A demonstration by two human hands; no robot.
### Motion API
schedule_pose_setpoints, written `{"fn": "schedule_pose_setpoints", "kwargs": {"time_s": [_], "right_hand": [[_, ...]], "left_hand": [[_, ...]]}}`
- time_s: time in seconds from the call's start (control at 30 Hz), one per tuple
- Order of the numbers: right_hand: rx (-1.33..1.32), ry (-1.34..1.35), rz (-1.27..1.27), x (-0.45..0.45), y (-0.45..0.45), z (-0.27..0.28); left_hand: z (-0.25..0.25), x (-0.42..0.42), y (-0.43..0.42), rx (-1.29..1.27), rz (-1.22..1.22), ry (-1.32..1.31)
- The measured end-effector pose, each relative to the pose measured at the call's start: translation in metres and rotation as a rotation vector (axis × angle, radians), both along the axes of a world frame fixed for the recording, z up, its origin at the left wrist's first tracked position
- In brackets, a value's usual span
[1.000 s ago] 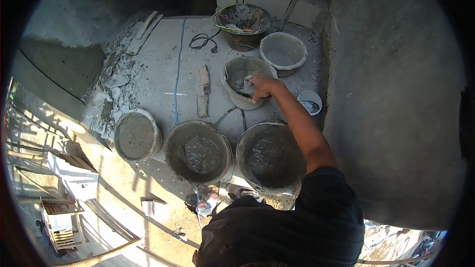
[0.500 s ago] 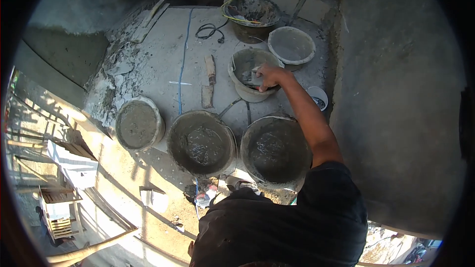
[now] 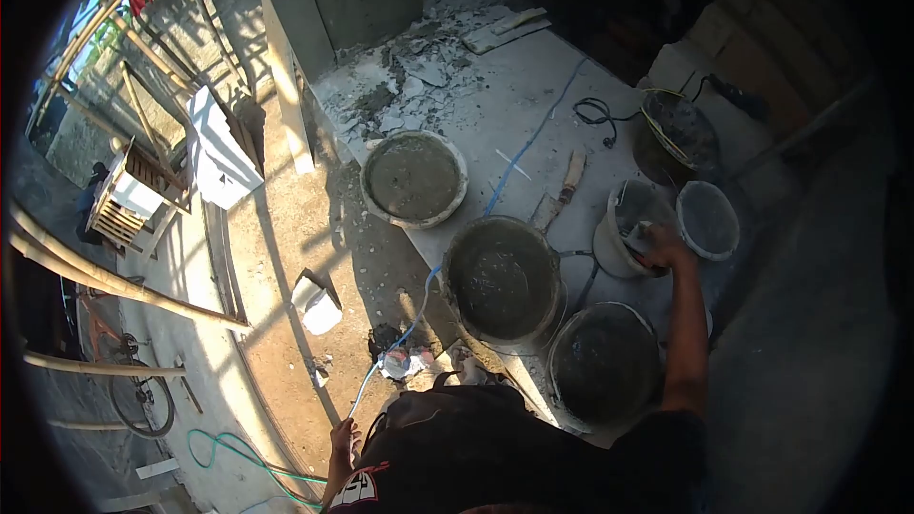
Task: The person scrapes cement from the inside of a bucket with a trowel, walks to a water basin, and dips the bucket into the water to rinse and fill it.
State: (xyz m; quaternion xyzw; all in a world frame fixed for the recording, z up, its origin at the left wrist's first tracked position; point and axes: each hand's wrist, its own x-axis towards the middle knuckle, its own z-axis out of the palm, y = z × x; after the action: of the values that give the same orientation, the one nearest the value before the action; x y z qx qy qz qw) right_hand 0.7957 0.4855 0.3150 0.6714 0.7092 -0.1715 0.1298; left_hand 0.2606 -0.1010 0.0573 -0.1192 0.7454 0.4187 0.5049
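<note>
Right hand (image 3: 659, 246) in the small bucket (image 3: 609, 249), apparently handling a grey tool (image 3: 635, 236) there.
The grip looks closed on the tool, which sits inside the rim; any lift would call for clearing it. The right arm reaches far, almost straight. A mortar tub (image 3: 458, 262) stands left; the left hand (image 3: 345, 445), near left beside the blue cord (image 3: 391, 347), has curled fingers, hold unclear.

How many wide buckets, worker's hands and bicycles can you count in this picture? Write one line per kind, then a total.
Wide buckets: 6
Hands: 2 (left hand, right hand)
Bicycle: 1
Total: 9
</note>
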Motion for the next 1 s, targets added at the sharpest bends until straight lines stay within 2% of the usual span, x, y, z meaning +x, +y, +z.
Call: {"fn": "schedule_pose_setpoints", "kwargs": {"time_s": [0.27, 0.4, 0.47, 0.73, 0.83, 0.9, 0.93, 0.97, 1.0], "right_hand": [[0.163, 0.085, 0.014, 0.008, 0.015, -0.009], [0.302, 0.175, -0.015, -0.006, 0.004, 0.010], [0.298, 0.188, -0.017, -0.003, 0.004, 0.006], [0.300, 0.222, -0.083, -0.004, -0.007, 0.018], [0.406, 0.392, -0.194, 0.020, 0.007, 0.001], [0.378, 0.516, -0.125, 0.036, 0.018, -0.007], [0.338, 0.466, -0.163, 0.010, -0.005, 0.028], [0.321, 0.449, -0.164, 0.003, -0.012, 0.039], [0.329, 0.436, -0.138, 0.012, -0.006, 0.030]], "left_hand": [[-0.007, 0.014, -0.013, 0.002, 0.061, 0.006], [-0.007, 0.016, -0.009, 0.004, 0.046, 0.056], [-0.019, 0.012, -0.011, 0.003, 0.052, 0.082], [-0.005, 0.008, 0.006, -0.055, 0.032, 0.061], [-0.005, 0.001, 0.015, -0.003, 0.010, 0.081], [-0.013, -0.004, 0.022, 0.004, -0.033, 0.178], [-0.016, -0.007, 0.026, 0.056, -0.081, 0.234], [0.003, -0.009, 0.040, 0.026, -0.156, 0.254], [0.014, -0.008, 0.049, 0.056, -0.123, 0.297]]}}
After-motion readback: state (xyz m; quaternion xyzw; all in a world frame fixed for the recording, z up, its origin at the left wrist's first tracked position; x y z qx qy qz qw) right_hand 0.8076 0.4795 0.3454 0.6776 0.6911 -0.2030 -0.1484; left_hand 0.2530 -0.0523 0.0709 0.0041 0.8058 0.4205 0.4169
